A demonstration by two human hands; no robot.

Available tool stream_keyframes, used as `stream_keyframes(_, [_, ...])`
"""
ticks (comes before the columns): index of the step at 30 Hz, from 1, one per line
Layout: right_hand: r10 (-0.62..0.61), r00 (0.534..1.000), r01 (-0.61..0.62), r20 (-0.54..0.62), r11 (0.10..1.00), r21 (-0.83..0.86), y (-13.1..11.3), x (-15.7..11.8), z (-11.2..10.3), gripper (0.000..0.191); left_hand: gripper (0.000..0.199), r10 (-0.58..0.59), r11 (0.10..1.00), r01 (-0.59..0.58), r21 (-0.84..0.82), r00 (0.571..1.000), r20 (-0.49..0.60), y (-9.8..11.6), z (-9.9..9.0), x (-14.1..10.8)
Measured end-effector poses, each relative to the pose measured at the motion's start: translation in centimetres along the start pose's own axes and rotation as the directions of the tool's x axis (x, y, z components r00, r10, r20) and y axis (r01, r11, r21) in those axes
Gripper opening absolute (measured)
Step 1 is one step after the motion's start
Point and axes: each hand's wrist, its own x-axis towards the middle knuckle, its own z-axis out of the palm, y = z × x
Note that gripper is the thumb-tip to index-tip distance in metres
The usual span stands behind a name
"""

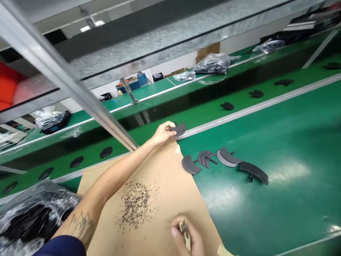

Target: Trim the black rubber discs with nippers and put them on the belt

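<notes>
My left hand (163,133) reaches far out over the edge of the green belt. Its thumb and fingers pinch a dark grey curved plastic piece (179,130). Close to me, my right hand (190,236), slightly blurred, is wrapped round a small hand tool (184,229) with a metal tip and pale handle; its exact kind is hard to make out. Under both hands lies a sheet of brown cardboard (165,199), strewn with many tiny black bits (134,204). Just right of the cardboard, several curved black pieces with short stems (227,157) rest on the green tabletop.
Beyond the table's metal rim (221,122), a green belt (202,115) carries several spaced dark pieces (76,162). A clear plastic bag of black parts (34,217) sits at lower left. A slanting metal post (71,81) and an overhead shelf (149,49) stand ahead.
</notes>
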Motion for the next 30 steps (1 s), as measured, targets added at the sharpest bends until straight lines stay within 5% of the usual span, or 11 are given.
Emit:
stream_keyframes(4, [-0.072, 0.997, 0.070, -0.022, 0.994, -0.084, -3.0, 1.8, 0.5, 0.034, 0.029, 0.017, 0.987, -0.003, -0.162, 0.996, 0.084, 1.3, -5.4, -11.8])
stream_keyframes(8, [-0.121, 0.991, 0.127, 0.057, 0.983, -0.130, -4.7, 3.0, 3.5, 0.035, 0.034, -0.012, 0.945, 0.063, -0.322, 0.987, 0.159, 0.9, -9.0, -23.2])
stream_keyframes(13, [-0.050, 0.960, 0.106, 0.277, 0.975, -0.193, -4.3, 2.0, 8.0, 0.037, 0.035, -0.035, 0.978, 0.076, -0.197, 0.978, 0.204, -0.9, -11.8, -32.4])
stream_keyframes(15, [0.006, 0.946, 0.075, 0.325, 0.969, -0.236, -3.8, 1.6, 8.9, 0.040, 0.030, -0.029, 1.000, 0.027, 0.012, 0.974, 0.223, -1.3, -14.5, -34.5])
stream_keyframes(17, [0.053, 0.946, 0.039, 0.321, 0.961, -0.275, -3.3, 1.4, 9.3, 0.044, 0.022, -0.104, 0.905, 0.033, 0.423, 0.984, 0.147, -1.4, -18.6, -36.1])
stream_keyframes(19, [0.078, 0.959, 0.010, 0.272, 0.952, -0.307, -3.0, 1.2, 9.2, 0.047, 0.020, -0.216, 0.527, 0.196, 0.827, 0.972, -0.093, -1.6, -23.3, -37.2])
stream_keyframes(22, [0.090, 0.977, -0.021, 0.193, 0.942, -0.335, -2.7, 0.9, 8.8, 0.049, 0.018, -0.259, 0.348, 0.342, 0.873, 0.930, -0.261, -3.0, -29.2, -37.9])
stream_keyframes(24, [0.090, 0.981, -0.029, 0.170, 0.942, -0.334, -2.6, 0.6, 8.6, 0.050, 0.025, -0.267, 0.323, 0.344, 0.882, 0.927, -0.263, -4.3, -31.4, -37.8])
stream_keyframes(27, [0.088, 0.978, -0.022, 0.190, 0.946, -0.323, -2.6, 0.1, 8.5, 0.048, 0.044, -0.263, 0.319, 0.308, 0.896, 0.937, -0.229, -5.9, -32.3, -37.5])
stream_keyframes(30, [0.087, 0.972, -0.012, 0.217, 0.946, -0.324, -2.5, -0.3, 8.4, 0.045, 0.039, -0.231, 0.328, 0.301, 0.896, 0.945, -0.233, -6.5, -32.1, -37.2])
